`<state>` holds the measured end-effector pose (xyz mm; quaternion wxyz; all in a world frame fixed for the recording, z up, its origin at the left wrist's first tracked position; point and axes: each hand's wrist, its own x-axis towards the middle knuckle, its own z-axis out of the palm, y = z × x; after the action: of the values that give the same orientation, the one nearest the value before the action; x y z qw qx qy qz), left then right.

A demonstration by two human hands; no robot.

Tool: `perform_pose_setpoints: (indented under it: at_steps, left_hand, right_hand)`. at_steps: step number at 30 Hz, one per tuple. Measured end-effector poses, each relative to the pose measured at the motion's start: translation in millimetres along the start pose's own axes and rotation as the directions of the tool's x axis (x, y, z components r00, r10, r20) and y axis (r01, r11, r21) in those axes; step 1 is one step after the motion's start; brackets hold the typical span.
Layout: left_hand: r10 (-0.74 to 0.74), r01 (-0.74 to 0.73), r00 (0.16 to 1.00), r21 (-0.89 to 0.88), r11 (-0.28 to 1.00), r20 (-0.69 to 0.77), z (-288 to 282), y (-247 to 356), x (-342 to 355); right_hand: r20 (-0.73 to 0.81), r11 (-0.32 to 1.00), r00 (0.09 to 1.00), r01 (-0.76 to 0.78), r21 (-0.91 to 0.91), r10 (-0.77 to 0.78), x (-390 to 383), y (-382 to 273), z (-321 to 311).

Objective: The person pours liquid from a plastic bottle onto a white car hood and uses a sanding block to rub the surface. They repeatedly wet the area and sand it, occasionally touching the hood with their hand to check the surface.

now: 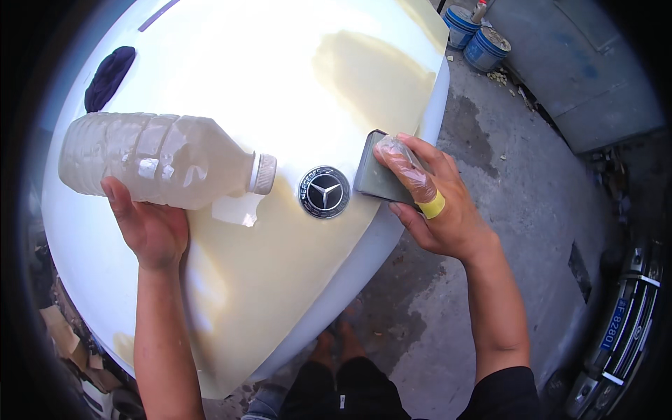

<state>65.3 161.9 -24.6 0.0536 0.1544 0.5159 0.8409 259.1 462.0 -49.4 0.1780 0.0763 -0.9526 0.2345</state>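
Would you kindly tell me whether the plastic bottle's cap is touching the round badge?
Apart: the head view shows a strip of pale panel between the bottle cap and the silver-rimmed round badge.

The head-worn fisheye looks steeply down, close above the white panel (280, 119) at ten o'clock, black shorts (369, 393) at six.

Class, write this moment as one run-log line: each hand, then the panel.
left hand: holds cloudy plastic bottle sideways, cap rightward | right hand: holds grey block right of round emblem | panel: white, yellowish patches
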Motion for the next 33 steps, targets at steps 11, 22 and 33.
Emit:
perform_pose_setpoints:
  at_steps: [11,22,33]
  left_hand:
    - [-0.025,0.025,1.000,-0.017,1.000,0.010,-1,1,1]
    - [-0.021,0.022,1.000,0.015,1.000,-0.012,0,-1,0]
    - [-0.030,0.031,0.999,0.021,0.999,-0.025,-5,4,1]
  right_hand:
    - [-0.030,1.000,1.000,0.006,-0.031,-0.007,-10,-7,10]
    - [0.027,0.999,0.999,0.023,0.025,-0.024,-18,-30,8]
    - [0.035,0.993,0.993,0.111,0.033,-0.112,-29,-44,13]
